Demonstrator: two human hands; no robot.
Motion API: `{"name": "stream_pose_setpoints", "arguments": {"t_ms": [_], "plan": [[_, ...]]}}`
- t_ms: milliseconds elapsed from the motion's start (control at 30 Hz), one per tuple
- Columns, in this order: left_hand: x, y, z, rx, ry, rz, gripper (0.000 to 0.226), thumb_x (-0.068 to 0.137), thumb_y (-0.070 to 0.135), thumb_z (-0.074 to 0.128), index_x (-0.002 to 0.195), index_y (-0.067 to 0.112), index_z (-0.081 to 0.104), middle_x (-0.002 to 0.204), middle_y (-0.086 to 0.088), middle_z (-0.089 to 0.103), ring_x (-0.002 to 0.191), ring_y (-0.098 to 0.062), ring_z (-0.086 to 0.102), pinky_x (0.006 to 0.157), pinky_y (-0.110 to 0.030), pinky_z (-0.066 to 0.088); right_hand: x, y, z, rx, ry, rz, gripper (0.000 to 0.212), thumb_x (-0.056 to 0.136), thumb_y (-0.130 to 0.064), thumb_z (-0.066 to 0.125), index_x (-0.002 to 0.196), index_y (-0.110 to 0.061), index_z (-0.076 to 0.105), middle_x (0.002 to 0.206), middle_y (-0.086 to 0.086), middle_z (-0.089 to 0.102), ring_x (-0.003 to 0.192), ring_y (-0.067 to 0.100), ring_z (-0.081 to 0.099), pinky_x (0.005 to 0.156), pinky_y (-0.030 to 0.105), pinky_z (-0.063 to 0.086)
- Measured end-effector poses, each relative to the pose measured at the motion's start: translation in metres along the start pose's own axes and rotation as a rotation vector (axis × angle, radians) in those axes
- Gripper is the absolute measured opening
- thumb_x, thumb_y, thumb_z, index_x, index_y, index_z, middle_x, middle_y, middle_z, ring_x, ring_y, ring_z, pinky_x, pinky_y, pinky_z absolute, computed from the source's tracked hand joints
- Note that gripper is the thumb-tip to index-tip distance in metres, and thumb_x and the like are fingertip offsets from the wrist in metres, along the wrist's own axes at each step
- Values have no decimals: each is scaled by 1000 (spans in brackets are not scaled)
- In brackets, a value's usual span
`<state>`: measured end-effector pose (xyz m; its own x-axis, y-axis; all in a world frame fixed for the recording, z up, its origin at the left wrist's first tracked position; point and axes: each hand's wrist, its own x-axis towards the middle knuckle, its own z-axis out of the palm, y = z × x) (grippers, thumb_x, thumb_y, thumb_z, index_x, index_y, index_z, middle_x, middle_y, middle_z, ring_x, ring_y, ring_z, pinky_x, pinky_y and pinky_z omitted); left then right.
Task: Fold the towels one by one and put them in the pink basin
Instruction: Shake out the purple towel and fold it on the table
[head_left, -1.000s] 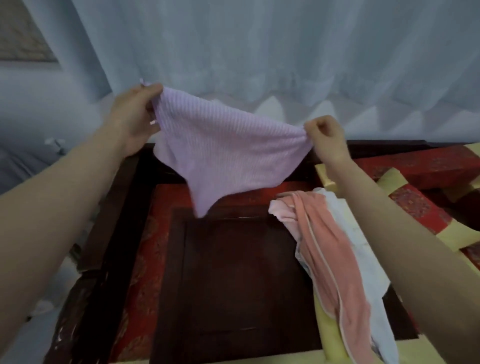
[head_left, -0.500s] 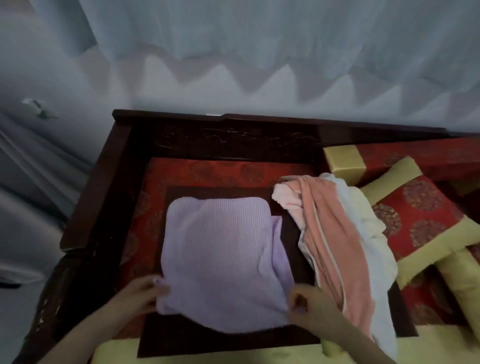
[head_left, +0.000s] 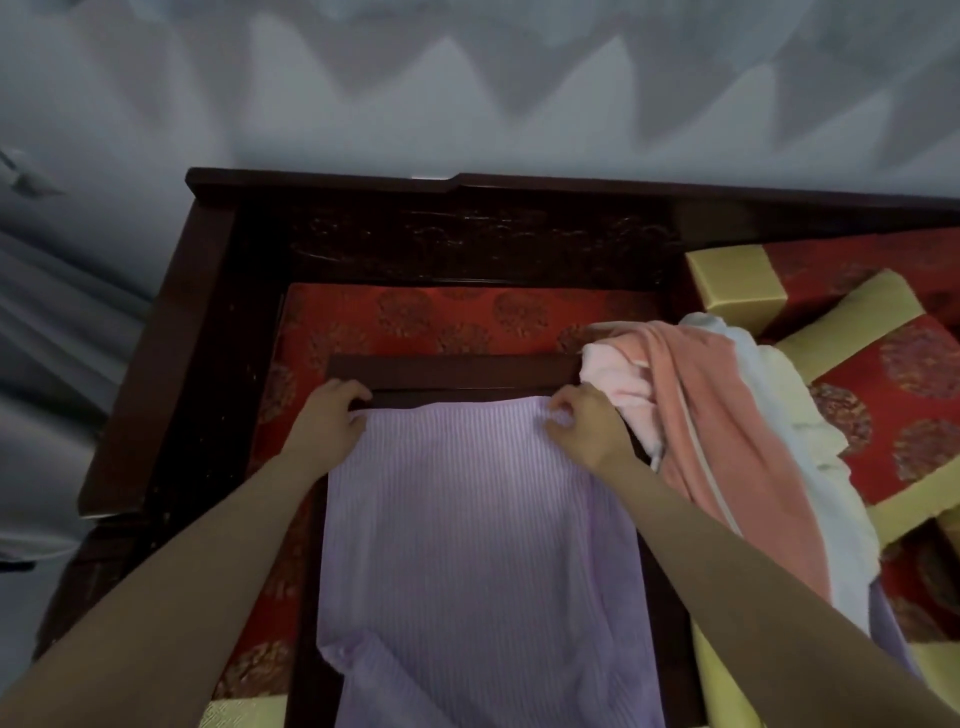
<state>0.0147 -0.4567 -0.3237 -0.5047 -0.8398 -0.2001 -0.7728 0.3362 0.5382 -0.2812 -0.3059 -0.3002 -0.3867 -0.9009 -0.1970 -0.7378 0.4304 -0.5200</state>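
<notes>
A lilac ribbed towel (head_left: 478, 561) lies flat on the dark wooden board (head_left: 457, 371), folded over so its far edge runs between my hands. My left hand (head_left: 327, 415) pinches the far left corner of that edge. My right hand (head_left: 584, 421) pinches the far right corner. To the right lies a heap of other towels: a pale pink one (head_left: 623, 384), a salmon one (head_left: 727, 431) draped over it, and a white one (head_left: 810, 467) beneath. No pink basin is in view.
The board rests on a red patterned cushion (head_left: 441, 317) inside a dark carved wooden seat frame (head_left: 467, 244). Red and yellow pillows (head_left: 893, 395) crowd the right side. A pale curtain (head_left: 467, 78) hangs behind the frame.
The towel went from hanging in the air to lying on the board. My hands then carried its near edge to the far side, doubling it over.
</notes>
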Motion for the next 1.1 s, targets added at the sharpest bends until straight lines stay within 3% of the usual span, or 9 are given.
{"name": "stream_pose_setpoints", "arguments": {"t_ms": [100, 200, 333, 400, 500, 700, 867, 1000, 1100], "plan": [[20, -1, 4, 98, -116, -10, 43, 78, 19, 74, 117, 8, 58, 118, -15, 49, 112, -32, 46, 93, -38, 42, 18, -1, 6, -200, -51, 52, 39, 78, -31, 66, 112, -13, 57, 113, 13, 51, 111, 33, 46, 82, 42, 46], [28, -3, 2, 203, -215, -146, 57, 69, 37, 79, 111, 13, 50, 101, -5, 49, 102, -27, 50, 90, -46, 46, 25, 4, 11, -275, -124, 98, 54, 77, -30, 70, 123, -14, 46, 123, 13, 46, 117, 33, 44, 88, 46, 45], [27, -3, -9, 177, -306, -231, 34, 69, 38, 79, 74, 20, 51, 86, -5, 58, 85, -23, 57, 80, -38, 47, 30, 9, 13, -207, -48, 71, 27, 73, -21, 67, 97, -11, 60, 97, 14, 63, 95, 34, 59, 69, 33, 44], [21, 2, -18, 62, -233, -137, 27, 74, 26, 78, 67, 15, 54, 88, -14, 63, 80, -24, 56, 70, -33, 44, 25, 6, 4, -33, 24, 24, 7, 74, -17, 68, 76, -14, 63, 80, 8, 62, 80, 26, 62, 63, 28, 39], [-8, 24, -50, -279, -202, -24, 15, 80, 17, 73, 82, 7, 61, 83, -7, 67, 75, -18, 61, 68, -30, 47, -7, 7, -21, 483, -48, -62, 10, 81, -14, 71, 78, -8, 64, 78, 7, 61, 74, 13, 56, 67, 26, 42], [-59, 29, -98, -596, -566, -51, 44, 59, 52, 80, 88, 19, 75, 88, -6, 75, 81, -13, 70, 72, -21, 55, -97, 34, -69, 951, -342, 215, 65, 56, -60, 79, 100, -12, 73, 95, 10, 71, 83, 18, 66, 69, 30, 54], [-56, 39, -65, -418, -451, -56, 27, 64, 44, 73, 77, 20, 75, 80, 1, 74, 72, -6, 69, 66, -19, 55, -111, 47, -68, 688, -160, 265, 11, 88, -13, 61, 90, -15, 72, 84, 3, 73, 75, 12, 65, 62, 19, 53], [-30, 37, -22, -216, -256, 38, 9, 81, 29, 72, 75, 25, 66, 82, 4, 67, 80, -12, 64, 74, -27, 53, -88, 71, -38, 407, 65, 218, 21, 81, -10, 72, 66, -24, 68, 61, -10, 66, 57, 1, 56, 59, 22, 45], [-18, 37, -5, -143, -208, 57, 24, 82, 20, 71, 68, 31, 55, 87, 6, 56, 87, -13, 55, 73, -20, 41, -71, 73, -26, 217, 133, 167, 10, 78, -12, 75, 71, -10, 68, 67, -2, 60, 62, 9, 54, 60, 22, 37]]}}
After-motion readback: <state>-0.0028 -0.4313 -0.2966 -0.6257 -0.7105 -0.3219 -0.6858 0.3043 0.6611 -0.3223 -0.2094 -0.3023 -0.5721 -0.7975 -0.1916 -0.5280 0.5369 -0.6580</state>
